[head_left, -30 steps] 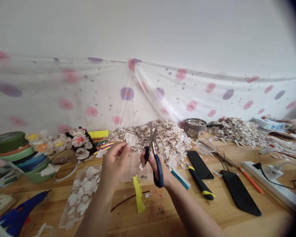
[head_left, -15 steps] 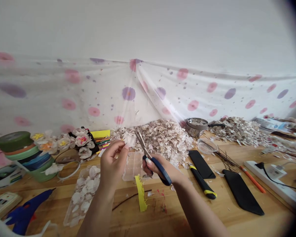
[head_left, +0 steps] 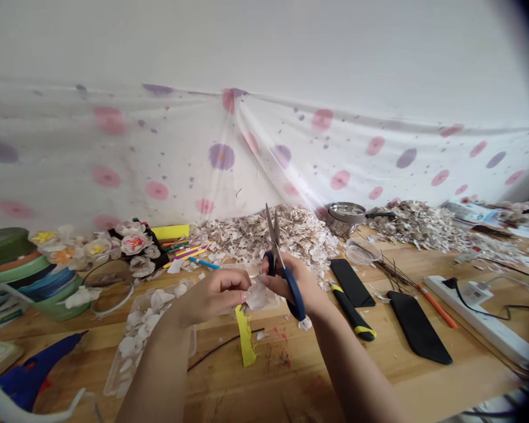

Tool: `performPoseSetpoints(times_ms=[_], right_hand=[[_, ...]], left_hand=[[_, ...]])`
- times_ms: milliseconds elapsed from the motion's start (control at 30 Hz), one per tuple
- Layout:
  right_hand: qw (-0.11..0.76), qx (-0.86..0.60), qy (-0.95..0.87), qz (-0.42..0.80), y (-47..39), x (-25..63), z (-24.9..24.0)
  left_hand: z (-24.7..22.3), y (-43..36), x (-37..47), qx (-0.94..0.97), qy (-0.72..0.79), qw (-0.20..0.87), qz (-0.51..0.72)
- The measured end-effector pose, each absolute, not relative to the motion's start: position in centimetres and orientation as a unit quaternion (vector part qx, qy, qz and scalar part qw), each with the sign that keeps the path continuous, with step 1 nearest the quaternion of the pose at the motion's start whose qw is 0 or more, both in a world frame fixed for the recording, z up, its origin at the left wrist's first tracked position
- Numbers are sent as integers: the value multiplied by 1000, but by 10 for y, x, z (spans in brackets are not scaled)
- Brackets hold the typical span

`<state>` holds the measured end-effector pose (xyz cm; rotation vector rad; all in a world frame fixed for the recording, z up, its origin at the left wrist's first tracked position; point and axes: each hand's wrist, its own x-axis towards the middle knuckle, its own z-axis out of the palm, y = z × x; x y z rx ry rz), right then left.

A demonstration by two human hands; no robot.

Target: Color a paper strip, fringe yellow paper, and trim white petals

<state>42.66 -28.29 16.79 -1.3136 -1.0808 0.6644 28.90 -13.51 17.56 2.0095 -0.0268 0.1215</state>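
Note:
My left hand pinches the edge of a thin whitish petal. My right hand has the blue-handled scissors in its grip, blades slightly parted and pointing up and away from me. Its thumb and fingertips touch or nearly touch the petal's upper edge; which of these I cannot tell. Below the hands a fringed strip of yellow paper lies on the wooden table, across a thin brown stem. A clear tray of white petals sits partly behind my left forearm.
A big heap of dried petals lies behind my hands, with a metal pot beside it. To the right are a yellow-black cutter, black slabs and a power strip. At left are a blue glue gun, tape rolls and made flowers.
My hands have come together at the petal. The scissors have turned from pointing up-left to nearly upright, and the left hand has lowered. The view has shifted slightly.

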Motion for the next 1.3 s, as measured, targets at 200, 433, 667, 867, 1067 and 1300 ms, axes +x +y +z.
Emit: performPoseSetpoints(times_ms=[200, 433, 667, 867, 1067, 1300], right_hand=[[613, -575, -483, 245, -282, 426, 167], [655, -585, -459, 135, -277, 426, 159], [612, -594, -504, 137, -285, 442, 156], [399, -600, -645, 255, -284, 447, 150], [370, -596, -660, 269, -275, 426, 151], [393, -593, -636, 300, -276, 427, 150]], left_hand=[[176, -135, 291, 845, 20, 532, 53], [169, -140, 300, 846, 107, 487, 190], [173, -144, 288, 842, 143, 287, 433], [180, -152, 281, 770, 188, 189, 579], [181, -158, 284, 762, 209, 134, 599], [179, -163, 289, 773, 194, 138, 589]])
